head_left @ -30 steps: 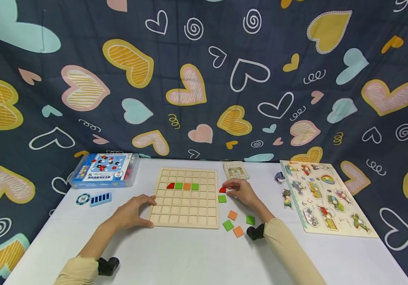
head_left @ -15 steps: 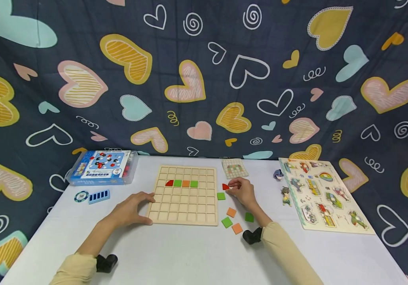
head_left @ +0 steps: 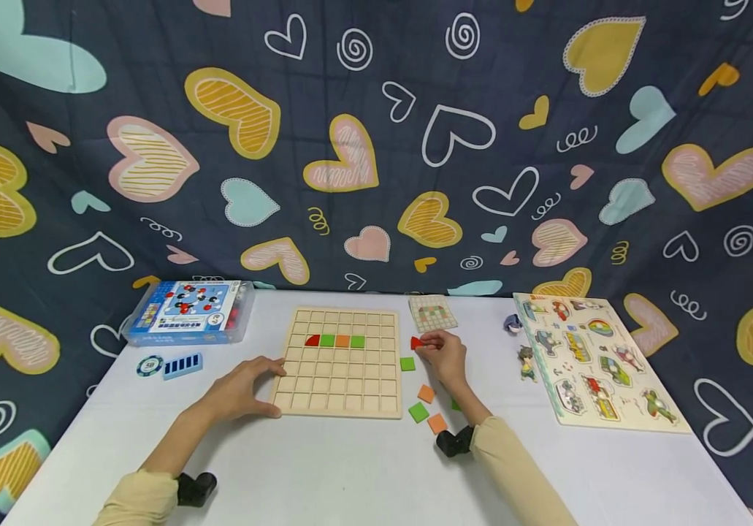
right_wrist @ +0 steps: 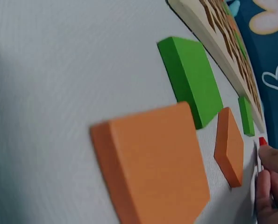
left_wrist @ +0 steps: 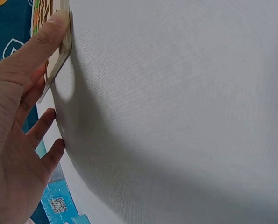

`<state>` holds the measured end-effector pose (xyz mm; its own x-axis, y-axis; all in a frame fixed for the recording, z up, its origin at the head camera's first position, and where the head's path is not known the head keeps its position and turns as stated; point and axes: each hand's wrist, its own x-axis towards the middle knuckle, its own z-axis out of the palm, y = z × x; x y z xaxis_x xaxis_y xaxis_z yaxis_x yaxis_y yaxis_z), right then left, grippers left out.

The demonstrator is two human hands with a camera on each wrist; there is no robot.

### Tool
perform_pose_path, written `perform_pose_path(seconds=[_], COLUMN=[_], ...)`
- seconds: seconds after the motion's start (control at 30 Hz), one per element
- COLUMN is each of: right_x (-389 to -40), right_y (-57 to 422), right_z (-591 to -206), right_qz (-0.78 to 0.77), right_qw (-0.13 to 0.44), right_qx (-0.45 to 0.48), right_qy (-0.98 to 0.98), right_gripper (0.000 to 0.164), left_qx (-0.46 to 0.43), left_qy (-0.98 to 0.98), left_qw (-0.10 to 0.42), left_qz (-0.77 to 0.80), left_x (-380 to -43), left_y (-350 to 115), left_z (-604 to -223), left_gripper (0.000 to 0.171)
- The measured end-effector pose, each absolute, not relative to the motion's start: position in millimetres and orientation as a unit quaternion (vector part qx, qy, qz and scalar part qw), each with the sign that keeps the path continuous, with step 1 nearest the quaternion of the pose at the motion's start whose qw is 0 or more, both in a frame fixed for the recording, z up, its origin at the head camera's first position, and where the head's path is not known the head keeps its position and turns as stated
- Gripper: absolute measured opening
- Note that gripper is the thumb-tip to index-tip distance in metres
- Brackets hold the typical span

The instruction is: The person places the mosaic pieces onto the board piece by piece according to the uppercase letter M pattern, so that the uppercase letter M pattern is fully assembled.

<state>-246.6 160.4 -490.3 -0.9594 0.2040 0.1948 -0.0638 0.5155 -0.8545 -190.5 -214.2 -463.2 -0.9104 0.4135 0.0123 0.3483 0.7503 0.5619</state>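
A wooden grid board lies on the white table, with a row of red, green, orange and green pieces set in its cells. My left hand grips the board's left side near the front corner, thumb at the front edge and fingers along the side. Just beyond the board's right edge, my right hand pinches a red quarter-circle piece between thumb and fingertips. The right wrist view shows only a sliver of this red piece. Close below that hand lies a green square tile.
Loose orange tiles and green tiles lie right of the board, one partly behind the right wrist. A pattern card lies behind. A boxed set stands left; an animal-and-vehicle puzzle board lies right.
The red piece has turned in my right fingers and moved slightly to the right. My right forearm has swung left, partly covering a green tile. The left hand stays on the board.
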Motion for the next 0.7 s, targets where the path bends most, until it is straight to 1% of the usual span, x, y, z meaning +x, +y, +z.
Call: perform_pose_path(seconds=[0.3,0.7], right_x=[-247.0,-249.0], right_y=[155.9,134.8], right_z=[-490.3,-483.0], right_qz=[0.524,0.542], right_qw=[0.142,0.111], right_qx=[-0.034,0.013], right_qy=[-0.839,-0.833], right_gripper=[0.019,0.016], left_qx=[0.190,0.183], left_qy=[0.938,0.938], left_qw=[0.064,0.063], left_qz=[0.284,0.288], left_x=[-190.7,-188.6], left_y=[-212.8,-211.7], left_z=[-463.1,-463.8], left_gripper=[0.061,0.061])
